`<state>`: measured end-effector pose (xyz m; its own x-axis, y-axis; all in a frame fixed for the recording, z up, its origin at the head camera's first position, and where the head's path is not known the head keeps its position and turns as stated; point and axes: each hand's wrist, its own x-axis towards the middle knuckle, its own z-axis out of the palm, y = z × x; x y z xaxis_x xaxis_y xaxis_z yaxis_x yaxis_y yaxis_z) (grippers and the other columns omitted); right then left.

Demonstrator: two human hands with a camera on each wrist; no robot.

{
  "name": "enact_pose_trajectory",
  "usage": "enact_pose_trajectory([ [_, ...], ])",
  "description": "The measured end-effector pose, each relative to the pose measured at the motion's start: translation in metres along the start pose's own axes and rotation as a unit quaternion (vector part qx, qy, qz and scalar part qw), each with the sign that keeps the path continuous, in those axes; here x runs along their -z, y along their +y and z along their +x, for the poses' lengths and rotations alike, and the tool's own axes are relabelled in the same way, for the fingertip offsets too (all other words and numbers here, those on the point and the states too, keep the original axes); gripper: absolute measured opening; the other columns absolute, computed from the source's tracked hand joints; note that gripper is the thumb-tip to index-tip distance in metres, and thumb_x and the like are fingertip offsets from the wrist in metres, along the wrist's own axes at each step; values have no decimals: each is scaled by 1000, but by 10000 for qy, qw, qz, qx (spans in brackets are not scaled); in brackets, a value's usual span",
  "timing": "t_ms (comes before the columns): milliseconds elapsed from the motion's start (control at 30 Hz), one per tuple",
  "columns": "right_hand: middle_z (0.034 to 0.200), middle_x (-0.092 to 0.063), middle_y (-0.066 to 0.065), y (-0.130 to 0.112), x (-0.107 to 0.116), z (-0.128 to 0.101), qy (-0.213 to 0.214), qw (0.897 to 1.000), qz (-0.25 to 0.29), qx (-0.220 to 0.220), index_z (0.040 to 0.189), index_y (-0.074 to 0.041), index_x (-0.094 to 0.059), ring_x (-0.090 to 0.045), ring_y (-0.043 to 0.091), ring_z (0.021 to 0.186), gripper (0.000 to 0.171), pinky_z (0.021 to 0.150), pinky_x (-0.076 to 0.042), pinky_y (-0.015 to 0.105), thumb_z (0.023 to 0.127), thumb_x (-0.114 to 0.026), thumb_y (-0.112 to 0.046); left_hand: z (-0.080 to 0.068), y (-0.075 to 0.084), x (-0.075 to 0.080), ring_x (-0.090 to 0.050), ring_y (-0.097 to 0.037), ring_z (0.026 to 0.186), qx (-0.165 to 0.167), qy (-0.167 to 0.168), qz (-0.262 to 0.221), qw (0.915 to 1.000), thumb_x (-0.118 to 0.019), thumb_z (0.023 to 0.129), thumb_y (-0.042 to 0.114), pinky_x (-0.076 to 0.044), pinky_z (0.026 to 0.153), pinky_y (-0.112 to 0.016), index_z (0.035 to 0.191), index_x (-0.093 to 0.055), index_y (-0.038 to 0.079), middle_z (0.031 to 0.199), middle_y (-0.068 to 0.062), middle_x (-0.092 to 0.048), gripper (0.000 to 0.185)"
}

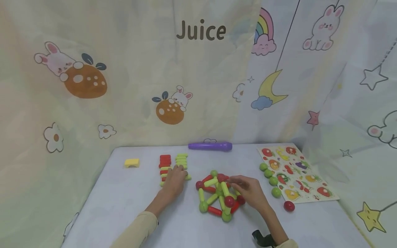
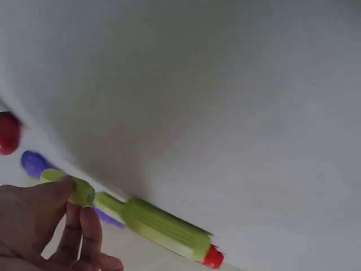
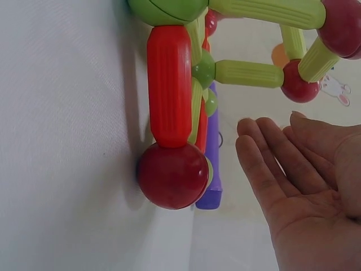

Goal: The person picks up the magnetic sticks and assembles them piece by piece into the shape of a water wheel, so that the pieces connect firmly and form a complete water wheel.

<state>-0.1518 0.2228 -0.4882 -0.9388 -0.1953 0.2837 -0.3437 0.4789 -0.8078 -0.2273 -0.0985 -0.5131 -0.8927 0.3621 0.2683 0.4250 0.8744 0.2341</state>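
Observation:
My left hand [image 1: 175, 181] is over the rows of short rods on the left of the table. In the left wrist view its thumb and fingers pinch a light green rod [image 2: 83, 192], close to other green rods [image 2: 163, 226]. Right of that hand stands a framework of red and green rods joined by balls, with a red ball [image 1: 229, 201] raised at its front. Beside its upper red ball [image 3: 299, 82] is my right hand [image 3: 316, 169], fingers extended and holding nothing. Another red ball [image 3: 173, 175] sits low on the framework, at the end of a red rod [image 3: 169, 84].
Red rods [image 1: 165, 159] and green rods [image 1: 181, 159] lie in columns. A yellow block [image 1: 131, 163] is at far left, a purple tapered stick [image 1: 210, 146] at the back edge. Green balls [image 1: 273, 181] and a loose red ball [image 1: 289, 206] line a fruit-picture board [image 1: 305, 177] on the right.

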Motion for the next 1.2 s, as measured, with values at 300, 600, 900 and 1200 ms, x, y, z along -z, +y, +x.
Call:
enact_pose_trajectory([
  [300, 117, -81, 3, 0, -1, -1, 66, 9999, 25, -107, 126, -11, -77, -77, 24, 111, 26, 91, -59, 21, 100, -77, -8, -30, 35, 27, -69, -21, 95, 197, -148, -2941, 9555, -81, 95, 5, -61, 85, -42, 109, -79, 8, 100, 0, -75, 15],
  [600, 116, -81, 4, 2, 0, -2, 117, 9999, 113, -33, 126, -7, -77, -77, 27, 111, 26, 90, -58, 20, 99, -77, -6, -50, 52, 25, -69, -10, 94, 422, -618, -3570, 9311, -84, 92, 13, -54, 80, -29, 105, -79, 17, 95, 12, -75, 14],
  [900, 119, -81, 5, 4, 3, -4, 151, 9998, 24, -100, 128, -6, -76, -76, 27, 113, 29, 92, -58, 20, 99, -77, -5, -57, 59, 20, -69, -10, 92, 249, -721, -3751, 9238, -85, 91, 9, -52, 78, -26, 100, -78, 19, 94, 9, -76, 16],
  [1200, 118, -81, 4, 5, 9, -9, 211, 9996, -51, -172, 126, -10, -77, -76, 25, 113, 25, 93, -57, 19, 101, -76, -9, -58, 61, 20, -69, -8, 90, 280, -815, -3706, 9248, -88, 90, 12, -52, 78, -26, 103, -78, 19, 92, 15, -74, 17],
])
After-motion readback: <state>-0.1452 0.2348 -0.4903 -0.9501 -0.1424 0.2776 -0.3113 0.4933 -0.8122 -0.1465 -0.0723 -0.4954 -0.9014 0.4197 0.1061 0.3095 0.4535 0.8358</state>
